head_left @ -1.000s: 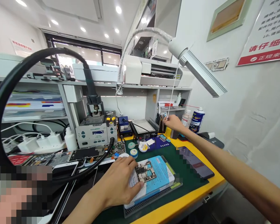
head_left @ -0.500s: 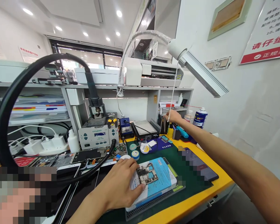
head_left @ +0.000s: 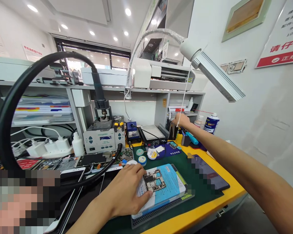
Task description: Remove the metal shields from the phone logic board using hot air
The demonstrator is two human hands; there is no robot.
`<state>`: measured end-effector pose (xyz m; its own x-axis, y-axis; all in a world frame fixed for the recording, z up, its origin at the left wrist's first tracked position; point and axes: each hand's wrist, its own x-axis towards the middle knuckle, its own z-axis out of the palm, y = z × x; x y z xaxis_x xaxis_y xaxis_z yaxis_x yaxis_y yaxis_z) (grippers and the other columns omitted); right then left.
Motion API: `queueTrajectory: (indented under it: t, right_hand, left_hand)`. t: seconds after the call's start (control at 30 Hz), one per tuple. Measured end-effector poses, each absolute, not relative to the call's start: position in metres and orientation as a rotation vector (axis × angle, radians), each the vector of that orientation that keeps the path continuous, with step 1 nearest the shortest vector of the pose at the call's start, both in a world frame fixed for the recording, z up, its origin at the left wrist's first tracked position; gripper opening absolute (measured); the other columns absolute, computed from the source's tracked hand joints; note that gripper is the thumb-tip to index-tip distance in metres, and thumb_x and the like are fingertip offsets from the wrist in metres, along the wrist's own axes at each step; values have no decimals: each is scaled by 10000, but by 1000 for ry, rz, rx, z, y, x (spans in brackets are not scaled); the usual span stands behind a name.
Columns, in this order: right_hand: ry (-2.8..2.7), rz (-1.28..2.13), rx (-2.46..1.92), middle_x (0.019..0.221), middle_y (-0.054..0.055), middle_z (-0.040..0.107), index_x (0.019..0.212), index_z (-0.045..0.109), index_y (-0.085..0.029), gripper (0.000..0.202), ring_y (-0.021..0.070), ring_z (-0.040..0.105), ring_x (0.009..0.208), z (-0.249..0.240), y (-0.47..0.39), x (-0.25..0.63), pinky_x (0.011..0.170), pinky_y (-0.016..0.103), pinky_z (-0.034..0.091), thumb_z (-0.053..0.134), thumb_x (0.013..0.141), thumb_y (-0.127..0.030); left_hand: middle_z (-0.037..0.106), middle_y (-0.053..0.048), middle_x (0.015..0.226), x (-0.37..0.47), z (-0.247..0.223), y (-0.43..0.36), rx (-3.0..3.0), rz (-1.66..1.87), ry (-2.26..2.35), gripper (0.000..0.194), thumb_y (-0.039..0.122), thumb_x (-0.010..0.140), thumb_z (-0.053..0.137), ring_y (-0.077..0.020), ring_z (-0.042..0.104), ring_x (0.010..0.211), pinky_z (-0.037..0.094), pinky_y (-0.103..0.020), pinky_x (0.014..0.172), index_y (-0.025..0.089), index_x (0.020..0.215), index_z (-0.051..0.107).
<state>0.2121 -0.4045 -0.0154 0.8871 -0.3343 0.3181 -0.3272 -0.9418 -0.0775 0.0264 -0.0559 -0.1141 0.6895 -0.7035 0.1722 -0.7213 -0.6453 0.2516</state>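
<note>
Bare, thin circuit board (head_left: 154, 182) sits on blue card (head_left: 166, 185) just off left hand (head_left: 127, 191) fingertips pressing flat, light and fragile, edge-hold only; right hand (head_left: 183, 120) far back, fingers pinched at tool rack (head_left: 173, 130), contents unclear.

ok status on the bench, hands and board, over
Left hand flat on the blue pad, steadying the circuit board. Right hand out at the tool holder, fingers closed among the tools. White lamp cord hangs right by that hand.
</note>
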Motion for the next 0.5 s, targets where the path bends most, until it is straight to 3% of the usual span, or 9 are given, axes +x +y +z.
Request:
queueTrajectory:
  t: [0.5]
  right_hand:
    - [555,-556,-3038,1294,113,657,1281,630,-171,354,269,682,1073,-17,-409,213,889,478,590,676,981,-353]
  left_hand:
    - [640,-155,1170,22,-101,-59,2622,46,-1129,473,529,912,537,-363,604,1100,467,-572,1019,161,1183,657]
